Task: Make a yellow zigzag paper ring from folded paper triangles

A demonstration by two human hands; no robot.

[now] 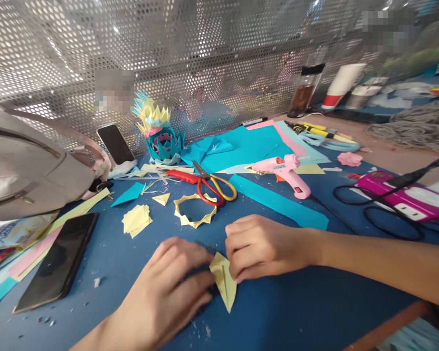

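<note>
A small piece of folded yellow paper (224, 285) lies near the front of the blue table, its point toward me and a crease down its middle. My left hand (173, 282) grips its left edge with bent fingers. From the other side, my right hand (258, 248) presses its curled fingers on the paper's right edge; the fingertips are partly hidden. Beyond my hands sits a ring of folded yellow paper points (195, 224). To its left are a stack of yellow paper squares (136, 220) and a small yellow paper triangle (162, 199).
Scissors (219, 187) and a red cutter (183, 176) lie behind the ring. A pink glue gun (283, 170) rests near a blue paper strip (278, 201). A phone (60, 263) lies at left, a magenta power strip (398, 195) at right. Perforated metal (212, 53) stands behind.
</note>
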